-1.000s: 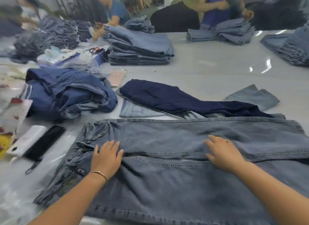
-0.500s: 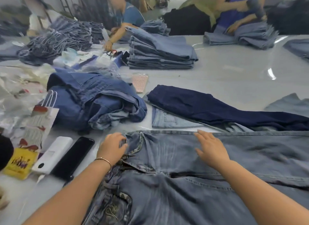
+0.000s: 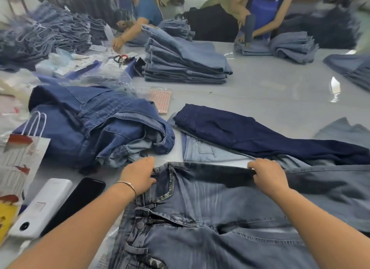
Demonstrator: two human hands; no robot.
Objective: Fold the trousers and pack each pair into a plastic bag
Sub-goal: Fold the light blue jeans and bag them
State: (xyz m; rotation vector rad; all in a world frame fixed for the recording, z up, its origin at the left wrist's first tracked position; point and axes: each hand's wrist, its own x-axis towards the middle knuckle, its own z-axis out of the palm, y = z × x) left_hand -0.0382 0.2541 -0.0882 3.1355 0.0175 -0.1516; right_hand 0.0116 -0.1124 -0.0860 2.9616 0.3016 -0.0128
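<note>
Grey-blue jeans [image 3: 210,200] lie flat in front of me, waistband to the left, zip and button showing. My left hand [image 3: 139,175] grips the waistband corner at the far left edge. My right hand [image 3: 268,174] pinches the far edge of the same jeans, lifting a fold of cloth. A clear plastic bag [image 3: 104,256] peeks out from under the jeans at the near left. Navy trousers [image 3: 250,132] lie over a light-blue pair [image 3: 200,150] just beyond my hands.
A crumpled heap of blue jeans [image 3: 96,126] sits at the left. A black phone [image 3: 78,200], a white power bank [image 3: 42,206] and a paper bag [image 3: 22,160] lie near left. A stack of folded jeans [image 3: 184,66] and other people working stand at the back.
Both hands have moved from lying flat on the jeans to the far edge and closed on it. The view has shifted left, nearer the waistband.
</note>
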